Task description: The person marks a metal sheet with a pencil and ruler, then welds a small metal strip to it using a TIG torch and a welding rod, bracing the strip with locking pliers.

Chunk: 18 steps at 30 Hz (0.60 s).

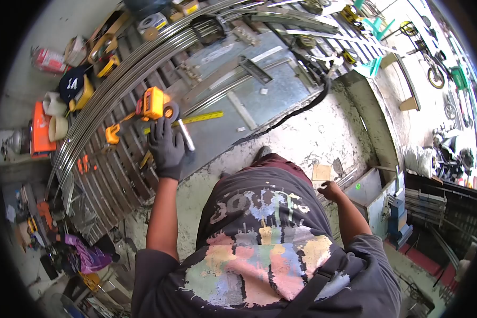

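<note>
My left hand [167,149], in a dark glove, reaches over the slatted metal workbench [119,183] with its fingers extended and slightly apart. Just beyond its fingertips are a yellow power tool [153,103] and a round grey disc [171,112]. Beside the fingers lies a short silvery tube [186,135]. A yellow rule [206,116] rests on the grey metal sheet [212,146]. My right hand [331,191] is bare and hangs low at my right side, fingers curled in, with nothing visible in them.
Long thin metal rods [116,79] curve along the bench's far left side. An orange machine [41,130] and a red extinguisher [48,59] stand at the left. A cardboard piece [321,171] lies near my right hand. Blue metal parts [399,220] are at the lower right.
</note>
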### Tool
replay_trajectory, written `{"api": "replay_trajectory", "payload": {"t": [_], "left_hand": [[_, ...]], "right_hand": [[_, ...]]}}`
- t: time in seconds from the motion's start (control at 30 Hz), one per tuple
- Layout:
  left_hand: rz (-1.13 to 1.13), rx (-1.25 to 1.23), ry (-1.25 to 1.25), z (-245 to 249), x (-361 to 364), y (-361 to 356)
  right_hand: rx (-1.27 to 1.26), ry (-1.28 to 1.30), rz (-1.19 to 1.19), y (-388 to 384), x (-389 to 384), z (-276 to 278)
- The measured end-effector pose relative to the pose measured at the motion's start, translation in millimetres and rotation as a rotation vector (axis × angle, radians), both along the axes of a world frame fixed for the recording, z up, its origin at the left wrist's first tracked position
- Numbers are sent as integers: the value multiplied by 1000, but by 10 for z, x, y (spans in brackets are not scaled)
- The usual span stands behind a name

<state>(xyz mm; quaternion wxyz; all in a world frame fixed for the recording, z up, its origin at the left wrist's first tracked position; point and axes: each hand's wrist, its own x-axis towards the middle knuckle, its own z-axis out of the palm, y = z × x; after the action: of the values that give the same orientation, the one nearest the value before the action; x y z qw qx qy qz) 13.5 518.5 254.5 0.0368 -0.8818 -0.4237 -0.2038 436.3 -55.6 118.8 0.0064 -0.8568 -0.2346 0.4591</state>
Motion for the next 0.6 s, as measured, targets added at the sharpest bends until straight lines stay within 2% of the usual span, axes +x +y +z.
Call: {"api": "replay_trajectory", "payload": {"t": [0.03,0.07,0.13,0.17,0.2,0.3,0.33,0.37,0.4,0.43,0.47,0.53,0.57,0.6], "left_hand": [[-41,27,4,30,92,-174],[-71,-41,14,140,202,-361],[-153,-27,42,1,260,-612],[-187,-19,59,-49,283,-714],[-211,-52,56,-36,341,-825],[-265,-202,117,-173,375,-998],[-235,-223,96,-124,475,-1027],[-223,-239,82,-117,530,-1042],[-209,-256,68,-133,566,-1054],[-195,-275,54,-166,600,-1064],[-199,-243,13,-220,652,-1057],[-209,-227,2,-173,781,-1016],[-223,-216,-16,-195,873,-995],[-245,-248,-19,-277,893,-966]], "right_hand": [[-14,-42,46,146,80,78],[35,20,-10,336,180,189],[164,-73,27,796,445,373],[224,-253,63,967,638,301],[407,-293,60,1192,898,332],[714,-269,-241,2069,1768,442],[767,-450,-194,2363,2086,481],[789,-572,-214,2743,2222,796],[768,-646,-199,3017,2526,833],[779,-659,-308,3287,2742,850],[752,-648,-308,3496,3128,655],[618,-467,-396,3790,3374,684],[510,-299,-482,3994,3328,939],[465,-304,-414,4084,3388,959]]}}
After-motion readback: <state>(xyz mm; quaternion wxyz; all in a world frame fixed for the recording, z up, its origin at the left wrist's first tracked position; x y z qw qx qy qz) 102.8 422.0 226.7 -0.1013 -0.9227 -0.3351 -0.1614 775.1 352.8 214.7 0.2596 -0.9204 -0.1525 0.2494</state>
